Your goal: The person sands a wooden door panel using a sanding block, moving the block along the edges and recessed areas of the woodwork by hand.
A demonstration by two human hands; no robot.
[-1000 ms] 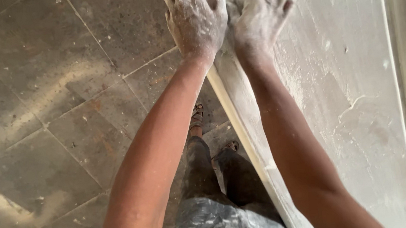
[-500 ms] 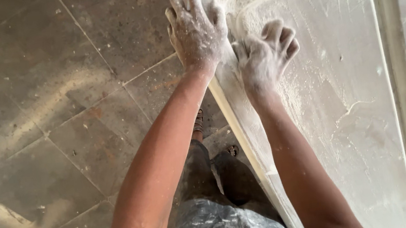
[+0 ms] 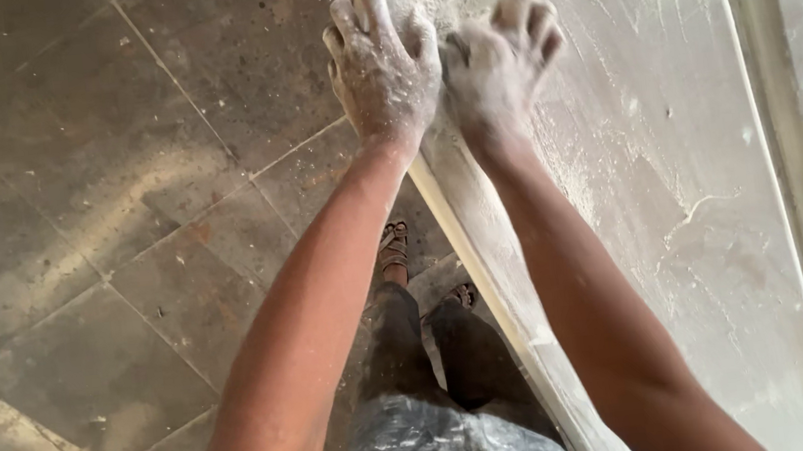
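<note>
- Nearest us stand our own legs in dusty dark trousers (image 3: 443, 430) and sandals (image 3: 394, 246) on the grey tiled floor (image 3: 75, 240), just beside the long near edge of the white plaster panel (image 3: 680, 226).
- That panel carries a raised moulded border (image 3: 783, 165) along its far side and looks like a cast slab: we judge it stiff but brittle, fairly heavy, and chalky-slick with loose powder.
- Farther up, our left hand (image 3: 383, 68) rests at the near edge rail (image 3: 483, 247), fingers spread and flat, closed on nothing.
- Our right hand (image 3: 499, 66) sits touching it, fingers curled inward on the panel's top corner; whether they pinch something small we cannot tell, since powder hides the fingertips.
- For a hold we would trust the thick edge rail, both palms spread wide; the thin flat field would likely crack under a point load.
</note>
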